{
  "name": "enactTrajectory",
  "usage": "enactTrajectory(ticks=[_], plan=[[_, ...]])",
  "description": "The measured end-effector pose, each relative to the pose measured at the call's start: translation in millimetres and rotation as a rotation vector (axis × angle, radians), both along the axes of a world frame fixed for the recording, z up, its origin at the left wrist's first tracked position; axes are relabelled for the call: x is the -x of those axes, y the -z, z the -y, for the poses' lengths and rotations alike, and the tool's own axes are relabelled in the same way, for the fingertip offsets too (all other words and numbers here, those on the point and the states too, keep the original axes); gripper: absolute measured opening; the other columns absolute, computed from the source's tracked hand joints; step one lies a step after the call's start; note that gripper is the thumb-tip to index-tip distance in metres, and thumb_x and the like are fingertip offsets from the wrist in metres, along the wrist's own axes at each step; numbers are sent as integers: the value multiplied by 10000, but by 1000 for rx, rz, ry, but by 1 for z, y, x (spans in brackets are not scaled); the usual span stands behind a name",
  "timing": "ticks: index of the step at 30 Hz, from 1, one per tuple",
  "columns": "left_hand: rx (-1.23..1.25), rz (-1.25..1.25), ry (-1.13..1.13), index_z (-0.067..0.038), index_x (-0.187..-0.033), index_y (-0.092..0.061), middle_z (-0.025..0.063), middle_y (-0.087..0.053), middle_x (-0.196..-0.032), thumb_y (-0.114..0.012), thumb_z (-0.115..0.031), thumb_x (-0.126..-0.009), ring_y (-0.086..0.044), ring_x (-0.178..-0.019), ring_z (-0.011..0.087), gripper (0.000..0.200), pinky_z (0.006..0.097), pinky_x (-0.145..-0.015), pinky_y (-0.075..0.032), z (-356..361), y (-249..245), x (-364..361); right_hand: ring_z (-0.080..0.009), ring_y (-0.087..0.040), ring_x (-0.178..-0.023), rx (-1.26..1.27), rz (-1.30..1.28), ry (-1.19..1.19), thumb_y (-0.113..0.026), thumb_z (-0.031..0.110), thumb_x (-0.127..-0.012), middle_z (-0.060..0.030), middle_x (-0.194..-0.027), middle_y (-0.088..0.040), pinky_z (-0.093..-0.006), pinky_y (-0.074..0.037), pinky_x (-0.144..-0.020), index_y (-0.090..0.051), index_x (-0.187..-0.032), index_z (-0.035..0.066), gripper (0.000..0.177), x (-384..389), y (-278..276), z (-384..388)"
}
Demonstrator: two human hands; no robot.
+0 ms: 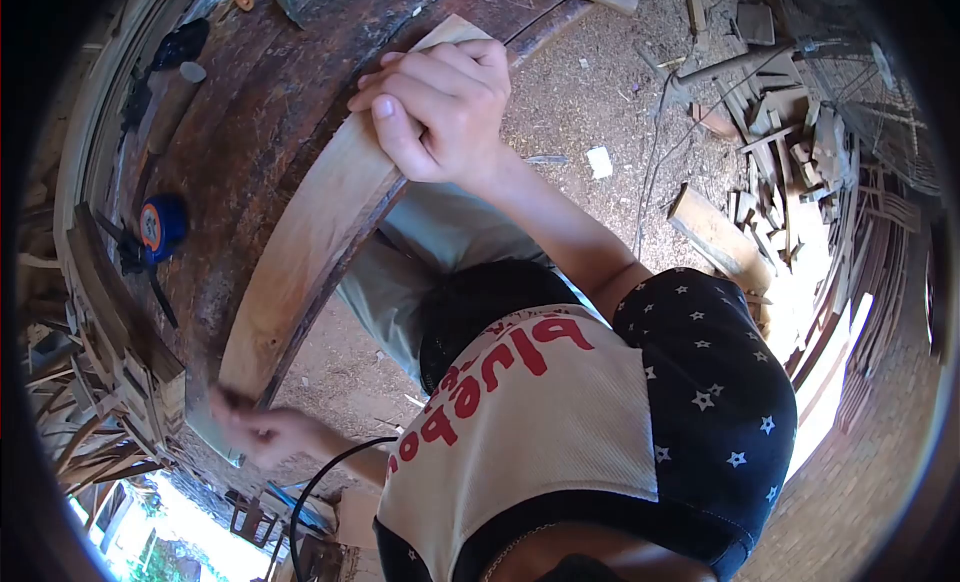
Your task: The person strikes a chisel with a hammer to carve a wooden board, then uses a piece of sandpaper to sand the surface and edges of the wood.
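A long, curved, pale wooden board [300, 232] lies along the near edge of the dark workbench [240, 152]. My right hand [440, 107] is closed over the board near its upper end, with the fingers wrapped across it and the thumb on its face. At the lower end of the board is my left hand [255, 427], its fingers blurred by motion; whether they grip the wood is unclear. A blue tape measure [163, 228] rests on the bench to the left of the board.
A rounded wooden piece [168, 117] and a dark bundle [182, 44] lie at the bench's far side. Stacked wood strips [130, 332] stand at the left. Wood offcuts [790, 172] are piled on the floor at the right. A black cable [310, 482] runs near my left arm.
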State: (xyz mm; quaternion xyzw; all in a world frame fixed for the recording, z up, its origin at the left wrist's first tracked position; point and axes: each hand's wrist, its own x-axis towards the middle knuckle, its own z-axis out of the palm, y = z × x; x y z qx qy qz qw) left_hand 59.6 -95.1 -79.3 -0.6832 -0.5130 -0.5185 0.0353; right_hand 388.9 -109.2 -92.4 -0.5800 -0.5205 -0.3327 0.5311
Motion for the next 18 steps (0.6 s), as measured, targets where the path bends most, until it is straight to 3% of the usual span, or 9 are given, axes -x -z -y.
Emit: enactTrajectory(ticks=[2, 4, 7, 8, 10, 12, 15, 16, 18], plan=[[-141, -180, 286, -12, -992, -674, 199, -669, -1019, -426, -220, -990, -656, -968, 322, 324, 450, -853, -523, 8, -5, -73, -131, -526, -584, 32, -4, 11, -603, 225, -738, 55, -624, -545, -301, -333, -652, -623, -619, 166, 133, 1, -3, 3], [-59, -419, 437, -14, -942, -675, 182, -671, -1030, -447, -188, -980, -652, -986, 304, 289, 436, -886, -506, 28, -29, -135, -130, -531, -589, 63, -4, 13, -604, 223, -736, 56, -624, -546, -300, -335, -654, -623, -616, 166, 134, 3, -4, 5], [-95, -448, 542, 2, -955, -675, 156, -675, -1042, -443, -168, -978, -658, -974, 269, 288, 403, -879, -514, 18, -23, -123, -128, -539, -598, 58, 4, 22, -604, 219, -731, 58, -632, -555, -300, -335, -657, -630, -619, 165, 127, -1, -3, 3], [-87, -321, 492, 25, -986, -671, 159, -678, -1033, -410, -159, -988, -663, -966, 250, 319, 377, -833, -540, 10, -17, -96, -128, -539, -596, 39, 4, 11, -605, 218, -730, 58, -631, -555, -301, -336, -656, -632, -621, 164, 124, -1, -2, 3], [14, -329, 95, 50, -1018, -658, 165, -678, -1013, -379, -171, -1001, -673, -922, 253, 356, 362, -772, -574, 7, -12, -27, -128, -538, -594, 22, -8, 1, -605, 217, -728, 58, -631, -554, -301, -337, -655, -634, -622, 164, 122, 0, 1, 0], [75, -317, -154, 5, -1096, -649, 154, -673, -1049, -376, -249, -1007, -676, -931, 215, 383, 345, -774, -588, 6, -19, 20, -129, -537, -589, -20, 4, 1, -609, 217, -724, 58, -628, -555, -302, -338, -654, -637, -625, 162, 117, 0, 1, -1], [34, -179, -135, 38, -1047, -648, 159, -681, -988, -335, -241, -1016, -677, -892, 247, 420, 346, -777, -591, 5, 0, 15, -130, -537, -585, -6, 4, -1, -612, 218, -722, 58, -624, -555, -302, -339, -650, -634, -622, 162, 117, 0, 0, 0], [-23, -153, 35, 18, -1045, -652, 165, -687, -972, -319, -216, -1014, -673, -926, 269, 408, 372, -792, -581, 7, -6, -26, -130, -537, -585, -6, 4, 0, -612, 218, -722, 58, -624, -555, -302, -339, -650, -634, -622, 162, 117, -1, 1, 0], [-351, -270, 627, 8, -977, -661, 162, -693, -945, -324, -180, -1005, -675, -922, 288, 388, 406, -802, -570, -3, -2, -107, -130, -539, -585, 20, 12, 9, -612, 218, -720, 58, -619, -554, -301, -338, -646, -630, -616, 161, 119, 0, -1, 1]])
